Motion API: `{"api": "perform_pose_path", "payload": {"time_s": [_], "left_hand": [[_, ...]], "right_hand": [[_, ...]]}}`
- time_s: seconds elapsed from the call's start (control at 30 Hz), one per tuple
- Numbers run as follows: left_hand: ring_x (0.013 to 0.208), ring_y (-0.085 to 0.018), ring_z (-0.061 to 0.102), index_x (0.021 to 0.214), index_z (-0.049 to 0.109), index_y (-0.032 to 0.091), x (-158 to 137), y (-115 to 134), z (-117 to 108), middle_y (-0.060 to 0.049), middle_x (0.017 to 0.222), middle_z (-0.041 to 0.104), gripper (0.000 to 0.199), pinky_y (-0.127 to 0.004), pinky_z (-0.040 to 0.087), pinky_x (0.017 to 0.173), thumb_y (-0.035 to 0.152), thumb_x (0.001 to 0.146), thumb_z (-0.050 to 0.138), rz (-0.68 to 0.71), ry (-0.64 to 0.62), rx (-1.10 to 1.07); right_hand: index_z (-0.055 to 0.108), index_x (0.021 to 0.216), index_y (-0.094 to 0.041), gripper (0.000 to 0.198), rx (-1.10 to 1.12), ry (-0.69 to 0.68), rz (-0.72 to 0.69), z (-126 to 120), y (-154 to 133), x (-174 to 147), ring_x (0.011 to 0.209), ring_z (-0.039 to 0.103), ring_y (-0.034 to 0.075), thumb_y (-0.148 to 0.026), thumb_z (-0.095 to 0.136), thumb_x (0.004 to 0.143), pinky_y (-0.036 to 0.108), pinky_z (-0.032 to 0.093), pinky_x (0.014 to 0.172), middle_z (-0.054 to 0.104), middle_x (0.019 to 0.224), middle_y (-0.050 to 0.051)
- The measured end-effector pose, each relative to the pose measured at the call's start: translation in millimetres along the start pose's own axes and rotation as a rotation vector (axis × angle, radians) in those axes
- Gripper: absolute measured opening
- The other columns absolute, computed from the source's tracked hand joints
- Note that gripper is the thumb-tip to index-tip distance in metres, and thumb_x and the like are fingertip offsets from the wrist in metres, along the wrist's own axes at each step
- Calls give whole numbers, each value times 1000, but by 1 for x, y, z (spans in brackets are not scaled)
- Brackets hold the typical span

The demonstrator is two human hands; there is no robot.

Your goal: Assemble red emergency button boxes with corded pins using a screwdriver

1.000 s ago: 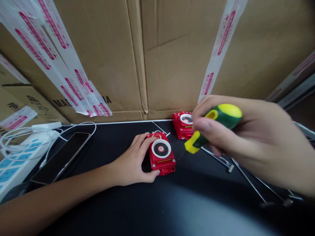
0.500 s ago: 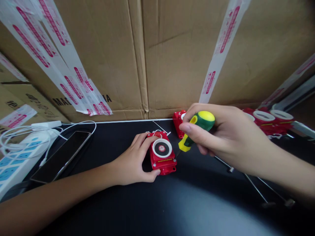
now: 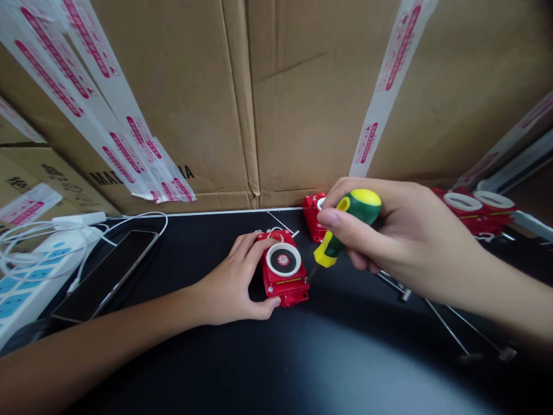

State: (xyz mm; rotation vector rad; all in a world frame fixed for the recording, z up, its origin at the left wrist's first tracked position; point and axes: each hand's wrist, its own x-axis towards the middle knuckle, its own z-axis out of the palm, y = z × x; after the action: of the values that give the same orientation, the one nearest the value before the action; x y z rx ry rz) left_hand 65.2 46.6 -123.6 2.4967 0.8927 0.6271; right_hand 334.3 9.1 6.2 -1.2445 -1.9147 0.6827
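My left hand (image 3: 231, 279) is wrapped around the left side of a red boxy device (image 3: 287, 286) lying on the black table. A white ring with a black round face and a small red-and-white emblem sits on its top, with screws at the corners. In my right hand (image 3: 401, 236) is a screwdriver (image 3: 363, 207) with a green and yellow handle, held tilted. Its shaft points down at the device's near right corner screw; the exact contact of the tip is hard to make out. Another red device (image 3: 311, 218) stands behind, partly covered by my right hand.
More red devices (image 3: 484, 207) sit at the right beside several metal rods (image 3: 447, 325). At the left lie a phone (image 3: 108, 276), a white cable (image 3: 149, 215) and a power strip (image 3: 52, 265). A taped cardboard box (image 3: 298, 132) walls off the back.
The screwdriver and my right hand have shifted very slightly to the right, the handle turned a little. My left hand and the red device stay almost where they were.
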Motion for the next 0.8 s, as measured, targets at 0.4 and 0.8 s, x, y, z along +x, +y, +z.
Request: {"api": "perform_pose_path", "payload": {"time_s": [0.4,0.8], "left_hand": [[153,-43,38,163,30,28,0,0,-1,-18,162,40,102,-68,36,130,39,80,89,-1,-6,-8],[151,-41,39,161,30,29,1,1,-2,-17,160,41,99,-67,37,129,38,80,87,7,-22,-2]], "right_hand": [[70,84,-26,40,28,-16,22,-2,0,1,35,50,11,-63,82,91,27,34,36,60,46,-7],[72,127,-33,43,27,-143,-79,-17,-7,-5,94,77,25,-40,89,87,35,63,79,80,111,2]]}}
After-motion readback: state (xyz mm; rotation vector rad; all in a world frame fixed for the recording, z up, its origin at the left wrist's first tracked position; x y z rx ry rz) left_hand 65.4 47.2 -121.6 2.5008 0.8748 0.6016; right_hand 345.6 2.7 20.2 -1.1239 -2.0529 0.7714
